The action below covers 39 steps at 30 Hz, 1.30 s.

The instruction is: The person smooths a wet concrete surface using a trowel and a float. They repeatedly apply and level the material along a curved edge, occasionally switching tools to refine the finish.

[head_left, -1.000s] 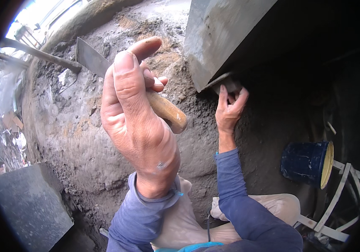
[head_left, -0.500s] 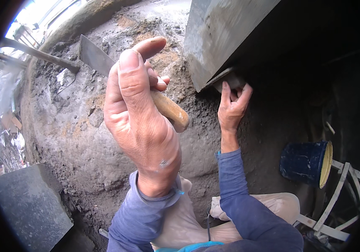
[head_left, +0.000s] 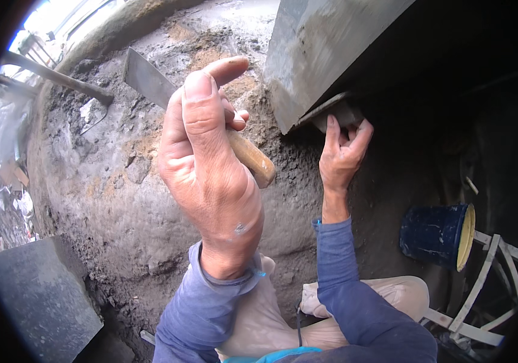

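Observation:
My left hand (head_left: 210, 163), closer to the camera, is closed around the wooden handle (head_left: 253, 160) of a trowel. The trowel's flat metal blade (head_left: 148, 77) sticks out past the fingers to the upper left, and its forefinger is raised free. My right hand (head_left: 342, 156) pinches a small grey hand float (head_left: 337, 113) by its block-like grip. Its thin flat plate lies along the lower edge of a large grey slab-like block (head_left: 313, 54). Shadow hides part of the float and the underside of the block.
Rough, damp earth or mortar (head_left: 132, 206) spreads in front of me. At left lie a grey stone slab (head_left: 44, 296) and a pole-like handle (head_left: 59, 77). A dark blue bucket (head_left: 431, 236) lies tipped on the right, beside a pale frame (head_left: 476, 287). Deep shadow fills the upper right.
My right hand and the float have shifted slightly right along the block's lower edge. The left hand with the trowel has also drifted a little to the right.

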Tool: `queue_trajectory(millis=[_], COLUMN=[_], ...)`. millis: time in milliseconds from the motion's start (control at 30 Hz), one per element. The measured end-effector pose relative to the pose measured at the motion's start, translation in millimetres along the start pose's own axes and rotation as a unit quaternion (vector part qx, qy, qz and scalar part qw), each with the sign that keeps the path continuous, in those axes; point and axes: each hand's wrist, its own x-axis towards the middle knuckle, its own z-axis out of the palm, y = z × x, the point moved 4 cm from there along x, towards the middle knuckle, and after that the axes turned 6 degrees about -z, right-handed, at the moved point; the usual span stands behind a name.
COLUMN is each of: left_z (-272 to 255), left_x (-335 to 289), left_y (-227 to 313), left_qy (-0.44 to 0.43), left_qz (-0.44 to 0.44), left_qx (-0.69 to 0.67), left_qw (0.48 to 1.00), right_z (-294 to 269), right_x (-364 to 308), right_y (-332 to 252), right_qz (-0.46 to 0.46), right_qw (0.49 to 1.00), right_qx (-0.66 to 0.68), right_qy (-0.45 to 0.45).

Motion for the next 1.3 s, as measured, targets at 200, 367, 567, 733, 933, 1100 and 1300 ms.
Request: queue_trajectory(millis=[200,367,567,733,933,1100,1300], left_z=[-11.5,-12.1,-9.4,-14.8,-20.2,-12.3,-17.6], left_x=[3.1,3.4,-0.2,0.9,0.5,-2.5,-0.4], left_y=[-1.8,-1.6,3.7,2.5,4.7,4.9,6.8], left_qy=[0.01,0.006,-0.003,-0.001,0.005,-0.006,0.008], left_qz=[0.01,0.002,0.003,0.014,0.017,0.011,0.021], left_qx=[0.002,0.001,0.009,0.002,0.008,-0.014,-0.006], left_qw=[1.0,1.0,1.0,1.0,1.0,1.0,1.0], right_z=[-20.6,-29.7,6.4,21.2,-4.9,-1.6,2.4], right_x=[49.6,20.6,-51.6,-41.2,1.7,-30.0,1.5], right_y=[-64.9,-35.9,51.5,41.7,-17.4,20.4,-0.8], right_qz=[-0.08,0.021,0.09,0.059,-0.002,0.075,0.035], right_qw=[0.995,1.0,0.994,0.997,0.999,0.996,0.999], right_qx=[-0.016,0.005,0.049,-0.025,0.034,0.05,0.017], right_qy=[0.059,-0.003,-0.046,-0.038,0.026,-0.014,0.0])
